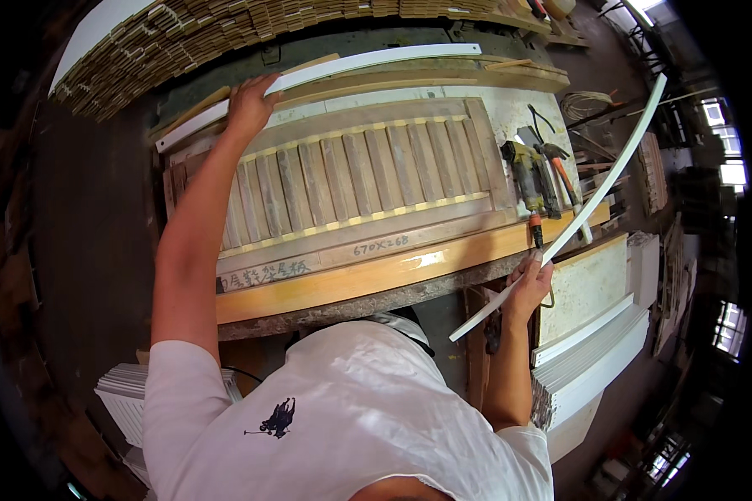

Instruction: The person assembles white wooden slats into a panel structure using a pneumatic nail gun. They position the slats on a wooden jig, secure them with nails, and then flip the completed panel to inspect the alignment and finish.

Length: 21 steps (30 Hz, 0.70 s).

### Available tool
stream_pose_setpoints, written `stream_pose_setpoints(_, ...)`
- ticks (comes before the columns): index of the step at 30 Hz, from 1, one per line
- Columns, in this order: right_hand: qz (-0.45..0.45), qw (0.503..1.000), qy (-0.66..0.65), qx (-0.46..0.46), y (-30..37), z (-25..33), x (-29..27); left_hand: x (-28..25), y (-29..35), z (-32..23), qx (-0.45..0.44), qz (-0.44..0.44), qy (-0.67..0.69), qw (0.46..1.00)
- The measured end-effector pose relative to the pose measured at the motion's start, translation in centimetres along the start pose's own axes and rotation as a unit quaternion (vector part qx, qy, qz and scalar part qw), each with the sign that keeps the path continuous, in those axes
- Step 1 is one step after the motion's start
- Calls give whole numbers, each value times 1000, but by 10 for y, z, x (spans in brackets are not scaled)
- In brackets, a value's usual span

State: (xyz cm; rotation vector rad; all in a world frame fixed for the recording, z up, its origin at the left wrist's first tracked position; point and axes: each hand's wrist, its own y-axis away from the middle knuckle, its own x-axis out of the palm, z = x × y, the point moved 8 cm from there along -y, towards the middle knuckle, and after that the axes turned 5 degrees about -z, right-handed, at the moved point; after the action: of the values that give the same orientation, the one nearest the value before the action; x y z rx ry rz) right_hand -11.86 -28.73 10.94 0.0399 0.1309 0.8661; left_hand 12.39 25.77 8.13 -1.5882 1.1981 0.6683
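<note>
At the far side of the bench, my left hand (249,107) is closed over a long white strip (376,58) with small holes near its ends. That strip lies lengthwise along a wooden rail (443,77). On the near right, my right hand (526,286) grips a second white strip (607,177) near its lower end, its long part slanting up to the right. Between my hands lies a wooden jig (483,154) holding a row of upright slats (355,174) with narrow yellowish strips across them. A glossy wooden rail (426,261) runs along the bench's near edge.
Right of the jig lie a nail gun (525,179) with a hose fitting and a hammer (563,171) with an orange handle. Stacked white boards (597,367) stand at the right, more white pieces (125,405) at the lower left. Wood pieces (200,42) are piled behind the bench.
</note>
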Motion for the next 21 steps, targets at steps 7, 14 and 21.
stream_pose_setpoints(7, 46, 998, 20, -32, 43, -5, -1, 26, -25, 53, -23, 54, 42, 997)
stream_pose_setpoints(14, 179, 969, 100, -136, 55, 8, 33, -12, -4, 45, -14, -101, -21, 995)
stream_pose_setpoints(21, 441, 753, 360, -330, 49, 7, 131, -118, 207, -97, -31, -329, 150, 932)
